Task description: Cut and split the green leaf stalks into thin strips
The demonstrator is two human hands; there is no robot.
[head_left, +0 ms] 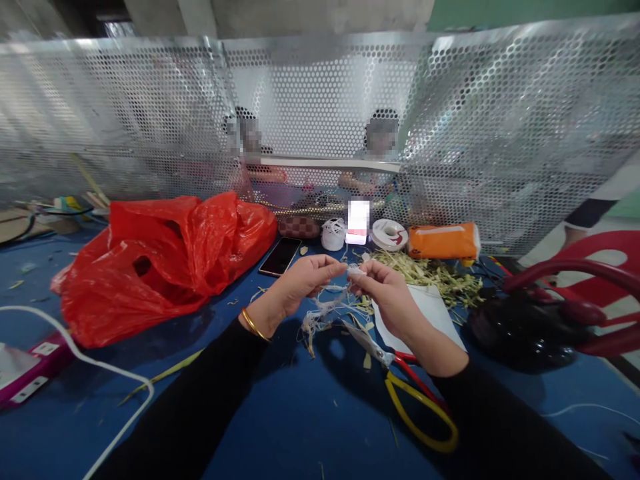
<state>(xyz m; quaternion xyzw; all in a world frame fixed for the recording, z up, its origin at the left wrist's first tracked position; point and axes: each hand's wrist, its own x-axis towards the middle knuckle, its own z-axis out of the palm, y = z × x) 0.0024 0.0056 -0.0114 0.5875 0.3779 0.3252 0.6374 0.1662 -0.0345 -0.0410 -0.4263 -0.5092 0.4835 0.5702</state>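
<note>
The person's left hand and right hand meet in the middle, a little above the blue surface. Both hands are closed in a pinch. Between the fingertips sits a small white piece. The left hand pinches it from the left and the right hand pinches it from the right. So it lies straight between them and touches both, and neither hand is nearer than the other. It looks a bit longer from side to side, but it is too small to be sure.

A tangle of white thread hangs down from the pinch. It drops to the surface below the hands, more on the left hand's side.

A pair of scissors lies on the surface just under the right wrist. The blades point toward the thread, and the yellow and red handles point back at the person. A gold bangle sits on the left wrist.

A big red bag lies to the left, with a dark phone beside it. A heap of pale straw strips lies past the right hand. Behind it all stands a metal screen full of holes.
</note>
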